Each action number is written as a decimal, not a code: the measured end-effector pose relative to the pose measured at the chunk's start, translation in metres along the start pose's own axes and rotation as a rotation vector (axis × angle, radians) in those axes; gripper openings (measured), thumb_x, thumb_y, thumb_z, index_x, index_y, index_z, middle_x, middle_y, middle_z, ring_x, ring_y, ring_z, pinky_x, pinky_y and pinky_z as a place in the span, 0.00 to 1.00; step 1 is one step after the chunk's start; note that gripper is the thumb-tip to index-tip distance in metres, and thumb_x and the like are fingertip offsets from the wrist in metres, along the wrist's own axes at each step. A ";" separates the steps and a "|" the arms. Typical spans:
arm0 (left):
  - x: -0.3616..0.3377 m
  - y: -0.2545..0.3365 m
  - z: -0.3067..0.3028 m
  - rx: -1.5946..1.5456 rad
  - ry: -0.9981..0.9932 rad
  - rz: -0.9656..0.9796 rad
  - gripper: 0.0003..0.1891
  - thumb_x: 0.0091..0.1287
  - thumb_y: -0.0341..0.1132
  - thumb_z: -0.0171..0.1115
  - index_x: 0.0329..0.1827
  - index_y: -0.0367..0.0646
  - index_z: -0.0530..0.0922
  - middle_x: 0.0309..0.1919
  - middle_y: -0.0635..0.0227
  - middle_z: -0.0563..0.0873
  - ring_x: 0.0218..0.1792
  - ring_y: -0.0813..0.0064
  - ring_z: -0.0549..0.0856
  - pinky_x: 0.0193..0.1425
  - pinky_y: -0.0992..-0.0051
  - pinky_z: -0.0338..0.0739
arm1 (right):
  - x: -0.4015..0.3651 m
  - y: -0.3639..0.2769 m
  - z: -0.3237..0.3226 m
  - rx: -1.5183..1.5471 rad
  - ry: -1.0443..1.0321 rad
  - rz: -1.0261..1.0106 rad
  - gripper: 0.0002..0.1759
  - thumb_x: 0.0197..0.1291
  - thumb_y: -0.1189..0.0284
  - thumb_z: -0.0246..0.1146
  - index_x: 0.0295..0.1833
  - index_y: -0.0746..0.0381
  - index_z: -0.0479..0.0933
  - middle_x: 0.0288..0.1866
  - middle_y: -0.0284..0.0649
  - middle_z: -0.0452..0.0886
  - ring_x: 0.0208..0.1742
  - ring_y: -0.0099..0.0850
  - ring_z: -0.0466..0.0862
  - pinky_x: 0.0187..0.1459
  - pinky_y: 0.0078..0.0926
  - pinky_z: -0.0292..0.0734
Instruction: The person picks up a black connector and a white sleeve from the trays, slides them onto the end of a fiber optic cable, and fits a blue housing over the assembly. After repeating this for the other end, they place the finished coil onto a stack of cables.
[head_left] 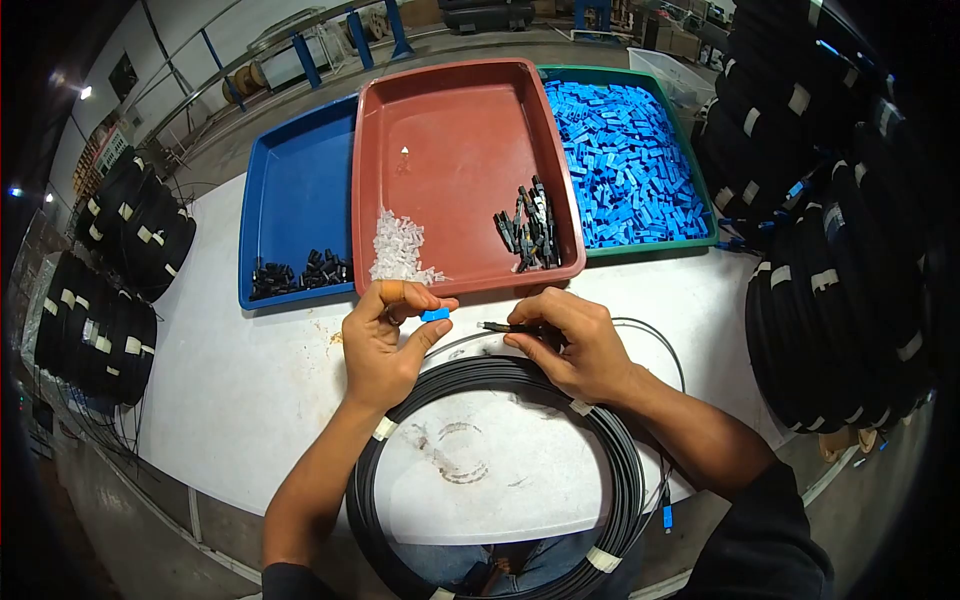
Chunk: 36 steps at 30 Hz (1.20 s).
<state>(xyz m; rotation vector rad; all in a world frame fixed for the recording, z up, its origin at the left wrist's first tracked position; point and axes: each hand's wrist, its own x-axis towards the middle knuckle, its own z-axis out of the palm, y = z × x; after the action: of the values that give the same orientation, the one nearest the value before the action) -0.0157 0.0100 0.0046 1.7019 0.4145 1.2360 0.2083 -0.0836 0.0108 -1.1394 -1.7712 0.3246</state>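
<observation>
On the white table (250,380), just in front of the red tray (450,110), our left hand (380,345) pinches a small blue cap (435,314) between closed fingers. Our right hand (580,350), also before the tray, has its fingers closed on the black cable end (497,327).

Blue tray (300,190), red tray (460,130), green tray (650,247).

**Inside the workshop**

The white surface (250,400) spreads under the left hand (385,345) and right hand (570,350). Far beyond them, grey concrete floor (480,45) runs to blue metal racks (352,35). Far left of the left hand, a bright lamp (85,92) glows on a pale wall (150,60).
</observation>
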 end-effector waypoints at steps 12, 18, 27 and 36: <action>-0.001 0.008 0.000 0.297 -0.061 0.031 0.11 0.61 0.20 0.74 0.43 0.35 0.81 0.45 0.57 0.88 0.47 0.75 0.84 0.59 0.73 0.76 | -0.001 0.002 0.001 0.009 0.015 -0.005 0.09 0.62 0.76 0.73 0.46 0.64 0.82 0.37 0.42 0.84 0.35 0.34 0.86 0.34 0.30 0.80; -0.002 0.012 0.001 0.216 -0.133 -0.022 0.13 0.59 0.17 0.75 0.45 0.34 0.82 0.44 0.56 0.90 0.48 0.72 0.87 0.58 0.72 0.80 | 0.000 0.001 0.000 0.000 0.000 -0.005 0.09 0.62 0.77 0.73 0.45 0.64 0.81 0.37 0.41 0.84 0.34 0.33 0.86 0.33 0.30 0.80; -0.002 0.009 0.000 0.278 -0.123 -0.029 0.15 0.59 0.19 0.77 0.47 0.33 0.83 0.44 0.55 0.91 0.47 0.72 0.90 0.55 0.72 0.84 | 0.000 0.002 0.000 -0.024 0.005 -0.038 0.09 0.61 0.77 0.73 0.45 0.64 0.82 0.37 0.41 0.84 0.33 0.35 0.87 0.33 0.31 0.81; -0.002 0.012 0.001 0.350 -0.236 -0.064 0.15 0.59 0.19 0.78 0.47 0.33 0.83 0.42 0.55 0.92 0.46 0.71 0.91 0.51 0.74 0.85 | 0.000 0.003 -0.001 -0.064 -0.057 -0.092 0.10 0.60 0.77 0.74 0.46 0.63 0.82 0.37 0.42 0.83 0.33 0.37 0.87 0.34 0.33 0.82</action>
<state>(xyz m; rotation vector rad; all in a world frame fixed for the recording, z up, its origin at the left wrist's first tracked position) -0.0181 0.0022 0.0132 2.0868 0.5609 0.9400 0.2109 -0.0826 0.0092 -1.0995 -1.8891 0.2484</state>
